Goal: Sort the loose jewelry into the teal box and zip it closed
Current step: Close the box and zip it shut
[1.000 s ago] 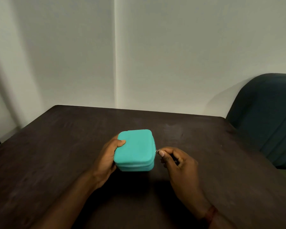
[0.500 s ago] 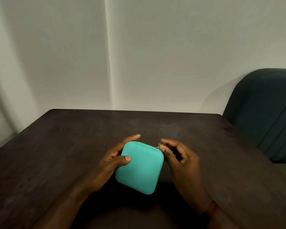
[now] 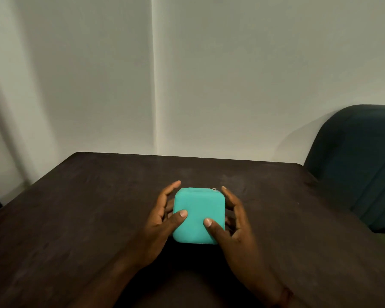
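Dark table spreads wide around the teal box, well inside every edge; left hand and right hand clasp it (thumbs on lid, fingers flanking).

Teal box: rounded square, matte shell, lid closed. Tipped up, broad face toward camera, lower centre of frame. Small silver zipper pull at top right corner.

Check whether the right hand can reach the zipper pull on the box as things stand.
Probably yes. The zipper pull sits at the far right corner of the box, just beside the forefinger of the right hand, with nothing between them.
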